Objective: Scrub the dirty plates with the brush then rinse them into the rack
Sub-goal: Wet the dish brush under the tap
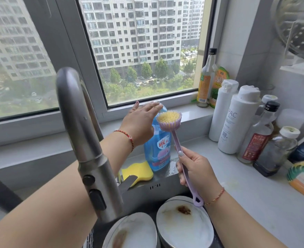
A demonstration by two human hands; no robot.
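Observation:
My right hand (195, 173) grips the lilac handle of a dish brush (169, 119), holding it upright with its yellow bristles beside the top of a blue dish soap bottle (157, 151). My left hand (141, 122) lies flat on the bottle's top, fingers straight, pressing on it. Two dirty white plates sit in the sink below: one (183, 228) with a brown stain near its upper rim, the other (133, 233) to its left with a brownish smear. No rack is in view.
A grey pull-out faucet (86, 140) arches over the sink, in front of my left forearm. A yellow sponge (138, 171) lies by the soap bottle. Several bottles (237, 120) crowd the counter at right, under the window sill.

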